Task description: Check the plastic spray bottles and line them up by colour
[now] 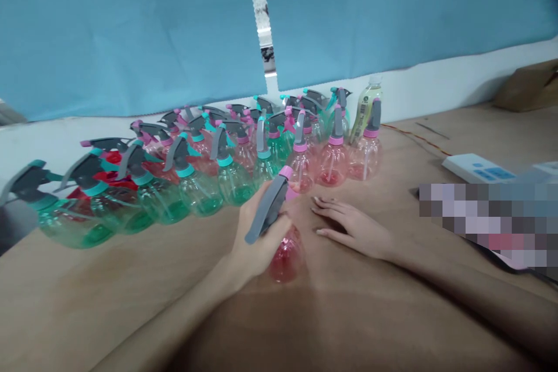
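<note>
My left hand (257, 238) is wrapped round the neck of a pink spray bottle (285, 264) with a round clear body and a grey trigger head. The bottle is in front of me at the middle of the table, and part of its collar is hidden by my fingers. To its right, my right hand (355, 226) lies flat on the tabletop, fingers stretched out, holding nothing. Just beyond my hands stand more pink spray bottles (333, 165) and a row of green spray bottles (204, 192).
Several more sprayers crowd toward the white wall behind. A labelled drink bottle (366, 107) stands at their right end. Farther right are a white device (477, 168) with blue markings, a thin cable (414, 135), a blurred-out object (488, 221) and a cardboard box (527, 87).
</note>
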The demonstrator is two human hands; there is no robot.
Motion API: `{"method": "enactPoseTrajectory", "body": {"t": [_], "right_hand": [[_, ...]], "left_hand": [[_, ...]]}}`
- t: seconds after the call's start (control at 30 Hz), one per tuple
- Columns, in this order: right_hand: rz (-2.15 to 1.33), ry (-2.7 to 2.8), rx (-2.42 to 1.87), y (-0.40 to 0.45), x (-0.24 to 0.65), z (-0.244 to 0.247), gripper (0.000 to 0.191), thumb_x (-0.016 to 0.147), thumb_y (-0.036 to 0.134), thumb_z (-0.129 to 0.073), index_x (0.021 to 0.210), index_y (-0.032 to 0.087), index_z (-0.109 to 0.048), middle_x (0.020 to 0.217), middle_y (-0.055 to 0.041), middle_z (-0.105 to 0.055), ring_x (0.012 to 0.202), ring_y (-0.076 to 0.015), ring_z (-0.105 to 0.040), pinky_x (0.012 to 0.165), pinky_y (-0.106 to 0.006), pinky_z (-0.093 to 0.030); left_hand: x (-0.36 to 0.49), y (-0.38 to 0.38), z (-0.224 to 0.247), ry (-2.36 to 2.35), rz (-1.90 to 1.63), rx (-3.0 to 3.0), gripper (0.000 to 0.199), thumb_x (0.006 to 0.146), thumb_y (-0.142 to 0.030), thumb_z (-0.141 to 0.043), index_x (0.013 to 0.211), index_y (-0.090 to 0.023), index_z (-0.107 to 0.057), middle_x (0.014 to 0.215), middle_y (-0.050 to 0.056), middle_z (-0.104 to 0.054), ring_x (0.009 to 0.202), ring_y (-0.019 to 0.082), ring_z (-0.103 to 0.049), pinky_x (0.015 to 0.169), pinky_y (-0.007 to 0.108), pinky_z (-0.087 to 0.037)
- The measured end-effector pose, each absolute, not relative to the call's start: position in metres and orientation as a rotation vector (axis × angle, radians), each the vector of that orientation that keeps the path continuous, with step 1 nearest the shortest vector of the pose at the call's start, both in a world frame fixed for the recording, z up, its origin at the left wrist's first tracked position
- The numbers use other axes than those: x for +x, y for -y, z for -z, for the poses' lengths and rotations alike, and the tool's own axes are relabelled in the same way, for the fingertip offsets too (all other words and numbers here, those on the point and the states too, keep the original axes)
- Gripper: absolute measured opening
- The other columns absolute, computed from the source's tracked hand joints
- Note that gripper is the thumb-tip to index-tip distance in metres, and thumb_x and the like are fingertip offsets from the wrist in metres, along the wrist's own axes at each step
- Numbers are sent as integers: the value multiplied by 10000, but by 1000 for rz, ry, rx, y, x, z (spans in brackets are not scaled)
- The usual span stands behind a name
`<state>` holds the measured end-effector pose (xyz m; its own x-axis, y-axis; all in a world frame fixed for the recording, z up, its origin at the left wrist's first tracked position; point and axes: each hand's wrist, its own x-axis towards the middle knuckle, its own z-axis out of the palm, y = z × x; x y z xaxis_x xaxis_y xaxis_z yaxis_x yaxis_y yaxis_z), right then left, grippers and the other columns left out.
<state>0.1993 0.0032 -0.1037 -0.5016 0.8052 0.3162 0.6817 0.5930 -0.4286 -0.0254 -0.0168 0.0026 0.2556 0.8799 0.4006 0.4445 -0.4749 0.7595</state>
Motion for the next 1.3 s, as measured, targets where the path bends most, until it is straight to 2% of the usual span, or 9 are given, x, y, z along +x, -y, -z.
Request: {"method": "enactPoseTrajectory", "body": {"t": [0.33,0.7,0.83,1.03,1.3], "right_hand": [[-336,2364,-1191,-5,201,105,558,898,536,-434,1346,206,-479,1419,-96,-454,1330,-254,-380,1094,-476,-323],[-331,2388,-1206,-5,201,105,568,907,536,-414,1351,187,-471,1434,-95,-434,1336,-244,-371,1102,-466,-310],[-326,2376,-1181,-4,200,104,550,908,527,-422,1345,198,-481,1424,-97,-446,1333,-247,-377,1097,-475,-316],[-322,2359,-1183,-3,199,102,544,902,530,-432,1333,204,-496,1405,-103,-469,1319,-253,-398,1087,-480,-331],[-315,2375,-1176,-4,199,101,549,907,527,-424,1317,173,-508,1416,-120,-452,1331,-246,-380,1094,-474,-319]], "left_hand": [[-24,16,-8,-1164,-1122,2017,124,720,-168,-507,700,-217,-394,640,-44,-401,544,109,-393,511,244,-374],[-22,16,-10,-1135,-1168,2050,54,713,-178,-464,686,-211,-431,622,-36,-384,573,117,-371,518,239,-353],[-25,16,-6,-1164,-1158,2022,29,717,-193,-483,707,-213,-464,641,-32,-418,582,121,-413,530,242,-383],[-24,16,2,-1229,-1152,1939,65,747,-158,-497,766,-217,-479,727,-31,-521,672,130,-508,637,257,-426],[-23,15,7,-1210,-1194,1865,48,749,-172,-504,777,-207,-485,764,-17,-588,698,150,-598,655,278,-471]]}}
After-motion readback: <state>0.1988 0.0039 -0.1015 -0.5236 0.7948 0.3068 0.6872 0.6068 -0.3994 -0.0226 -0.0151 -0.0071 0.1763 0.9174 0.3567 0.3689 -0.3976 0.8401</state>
